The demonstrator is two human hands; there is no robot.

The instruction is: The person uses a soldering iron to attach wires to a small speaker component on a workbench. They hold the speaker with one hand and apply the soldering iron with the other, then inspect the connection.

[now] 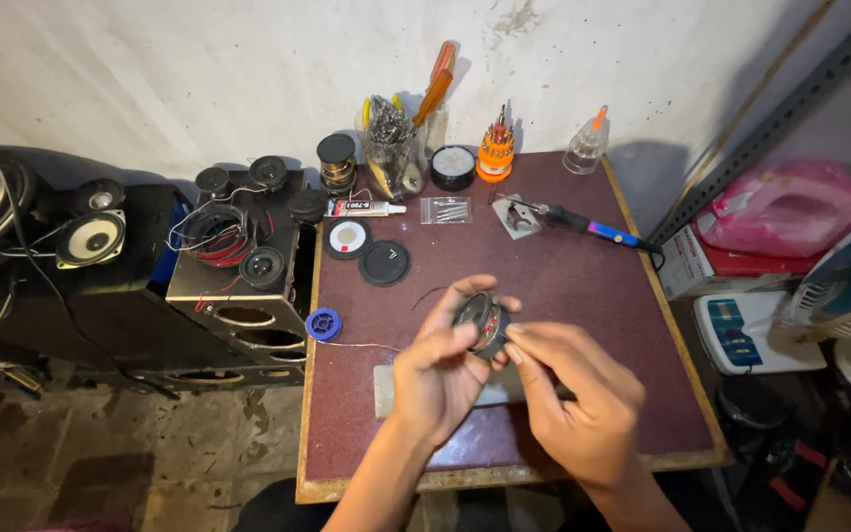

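Over the middle of the dark red table point(583, 296), both hands work on a small round speaker driver point(485, 321). The left hand point(437, 379) cups it from seven o'clock, fingers curled round its rim so that its face tilts up toward the camera. The right hand point(583, 394) comes in from four o'clock, thumb and forefinger pinched at the driver's edge, apparently on a fine wire or terminal; the exact contact is too small to tell.

A thin strand of solder runs from under the left hand toward nine o'clock, ending at a blue solder spool point(323, 323) at the table's left edge. At twelve o'clock along the wall stand a jar of tools point(394, 153), an orange screwdriver set point(495, 150) and a clear bottle point(585, 146), kept clear of the working space. A soldering iron point(573, 223) rests at one o'clock, tip on its stand, within reach of the right hand. A glue tube point(364, 207) and two black discs point(366, 251) lie at eleven o'clock. Left of the table sits a speaker cabinet point(243, 286) with loose drivers on top.
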